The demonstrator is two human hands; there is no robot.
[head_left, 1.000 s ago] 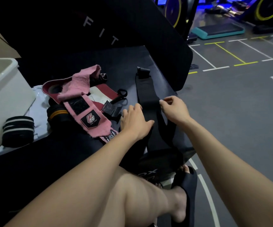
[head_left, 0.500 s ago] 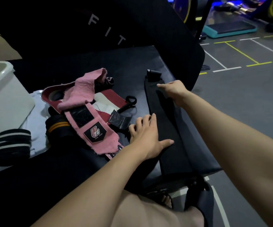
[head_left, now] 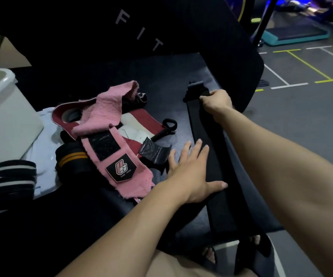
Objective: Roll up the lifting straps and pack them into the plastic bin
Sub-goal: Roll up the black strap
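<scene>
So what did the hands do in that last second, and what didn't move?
The right hand slid from the middle of the black strap up to its far end, where it now grips. The left hand shifted onto the strap's near half and presses it flat with straight fingers. The strap went from draped to stretched flat on the bench. The pink wrap, the rolled wraps and the bin stayed put.

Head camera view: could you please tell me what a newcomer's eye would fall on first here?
The pink wrap with its logo patch draws the eye first, draped over a heap of straps at the centre-left of the bench. To its right, a long black strap lies flat along the bench: the left hand presses on its middle, and the right hand holds its far end. A white plastic bin stands at the left edge.
</scene>
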